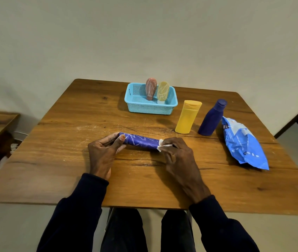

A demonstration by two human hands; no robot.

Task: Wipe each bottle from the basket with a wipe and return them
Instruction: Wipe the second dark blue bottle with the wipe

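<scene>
I have the blue bottle (141,140) lying crosswise in front of me, just above the surface (57,160), so its long side faces up where I can reach it. My left hand (102,151) is closed around the end at nine o'clock, thumb on top, which keeps the bottle from rolling while I rub. My right hand (177,153) is pinched shut on a white wipe (161,145) pressed against the end at three o'clock; white streaks run along the bottle's side, so I judge that most of its length is yet to be cleaned. Whether that end is the cap or the base I cannot tell, since the wipe and my fingers cover it. At twelve o'clock sits the basket (151,106), with a pink bottle (151,89) and a pale yellow bottle (163,91) standing in it, both streaked with white, probably waiting their turn. At about one o'clock, outside the basket, a yellow bottle (188,116) and a dark blue bottle (212,118) stand near each other, looking clean, so I guess they are done and only need returning. The pack of wipes (244,144) lies at two o'clock, within easy reach of my right hand for a fresh sheet.
</scene>
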